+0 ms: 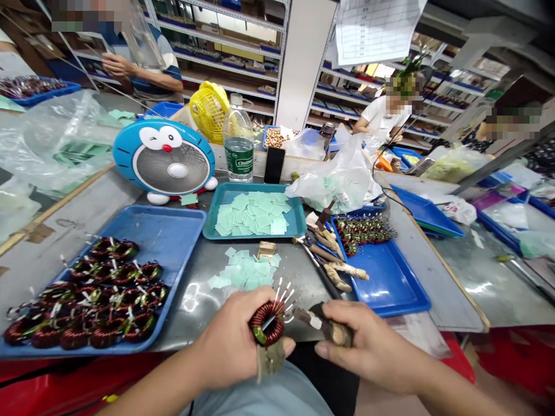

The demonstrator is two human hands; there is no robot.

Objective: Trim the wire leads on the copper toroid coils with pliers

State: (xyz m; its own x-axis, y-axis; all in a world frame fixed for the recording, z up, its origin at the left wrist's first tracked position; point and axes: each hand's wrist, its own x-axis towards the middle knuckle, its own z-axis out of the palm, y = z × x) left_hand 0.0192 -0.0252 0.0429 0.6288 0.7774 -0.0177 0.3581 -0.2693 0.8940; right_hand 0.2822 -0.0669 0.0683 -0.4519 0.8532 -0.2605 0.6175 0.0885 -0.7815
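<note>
Gripping a copper toroid coil [266, 323], the left hand [229, 341] was closed around it, leads up; the right hand [368, 346] was pinched shut on a wooden-handled tool [333, 332], long axis running left, tip just beside the coil; loose green squares [245, 271] lay beyond; a blue tray [182, 222] of finished-looking coils sat farther left.
</note>
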